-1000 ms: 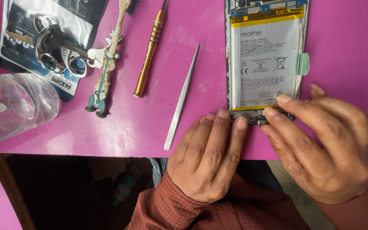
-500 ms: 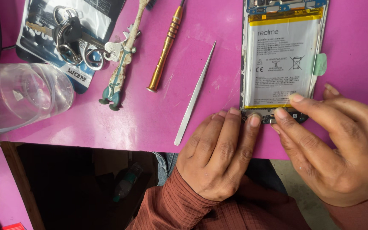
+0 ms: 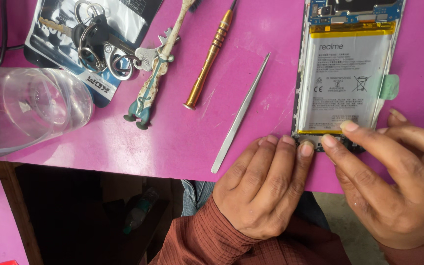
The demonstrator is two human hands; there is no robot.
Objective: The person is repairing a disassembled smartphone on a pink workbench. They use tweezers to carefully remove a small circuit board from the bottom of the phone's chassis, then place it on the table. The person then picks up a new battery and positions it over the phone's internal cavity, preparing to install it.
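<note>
My left hand (image 3: 266, 189) lies flat, palm down, at the near edge of the pink desk (image 3: 182, 142), its fingers (image 3: 306, 149) pressing on the near end of the opened phone (image 3: 344, 73). My right hand (image 3: 393, 181) comes in from the right, its fingertips (image 3: 329, 142) on that same near end, one reaching onto the battery (image 3: 344, 78). Neither hand is clenched and neither grips anything; both rest open and press down, I judge to keep the phone from sliding while the fingertips work at its bottom edge.

The phone sits at the right of the desk, back cover off, insides up. Its long axis runs near to far, bottom end toward me under my fingers, camera end pointing away and running out of view at the far side. A small green tab (image 3: 389, 87) sticks out from the battery's right side.

To the left, all untouched: tweezers (image 3: 240, 114) slanted just beside my left hand, a gold screwdriver (image 3: 208, 61), a grubby keyring figure (image 3: 150, 81) with keys (image 3: 99, 41) on a packet (image 3: 94, 29), and a clear plastic jar (image 3: 25, 113) on its side.
</note>
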